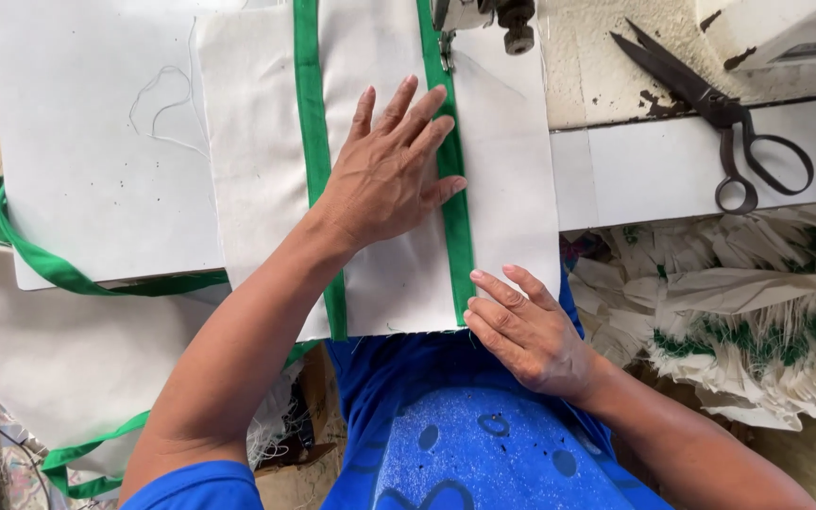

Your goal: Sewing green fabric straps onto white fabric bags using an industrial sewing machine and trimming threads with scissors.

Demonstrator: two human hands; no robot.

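**Hand Placement on Fabric Panel at the Sewing Machine**

The white fabric panel (399, 274) lies flat on the desk (96, 170), directly in front of the person, with its near edge hanging slightly over the desk edge. Two green straps run lengthwise across it: the left green strap (312, 142) and the right green strap (460, 236). The far end of the right strap sits under the presser foot (446, 42) of the sewing machine (786, 38).

Left hand (384, 175): laid palm down on the panel between the two straps, fingers spread and extended toward the presser foot. The fingertips touch the right strap. The grip is wide and flat; it presses the panel and encloses nothing.

Right hand (526, 331): positioned at the near right corner of the panel, just beside the end of the right strap. The fingers are loosely curled and rest on the panel edge. Whether the grip pinches the fabric cannot be told.

Surrounding items: black scissors (724, 113) lie on the desk to the right of the panel, well apart from both hands. A stack of finished white and green pieces (757, 321) sits lower right. Loose green strapping (40, 260) trails over the left desk edge. A loose thread (158, 109) lies on the desk left of the panel.
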